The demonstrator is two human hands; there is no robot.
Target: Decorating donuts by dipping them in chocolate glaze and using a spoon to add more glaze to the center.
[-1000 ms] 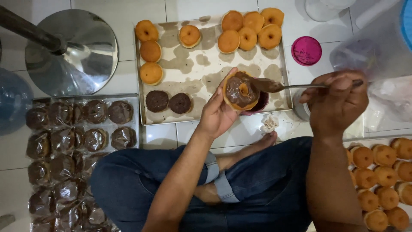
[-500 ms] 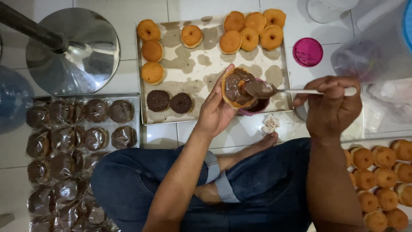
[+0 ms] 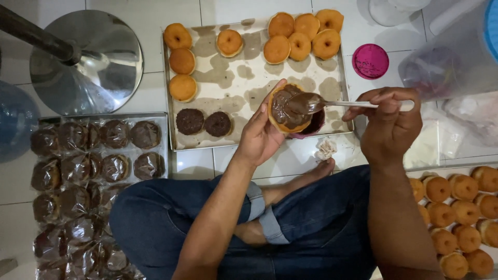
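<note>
My left hand [image 3: 259, 136] holds a round doughnut [image 3: 284, 109] tilted up, its top partly coated in chocolate. My right hand [image 3: 390, 124] grips a metal spoon [image 3: 332, 103] whose chocolate-laden bowl rests on the doughnut's top. Just under the doughnut sits a small dark pink cup [image 3: 313, 123] of chocolate. Behind them a paper-lined metal tray [image 3: 244, 78] carries several plain doughnuts [image 3: 182, 61] and two chocolate-topped ones [image 3: 203, 122].
A tray [image 3: 162, 118] at left holds several wrapped chocolate doughnuts. Plain doughnuts [image 3: 456, 218] fill a tray at lower right. A pink lid [image 3: 370, 60], clear plastic tubs [image 3: 451, 57], a crumpled tissue [image 3: 327, 149] and a steel pedestal base [image 3: 88, 62] lie on the tiled floor.
The spoon slid left from beside the doughnut onto its top, spreading chocolate. My left hand turned the doughnut slightly and my right hand followed the spoon inward.
</note>
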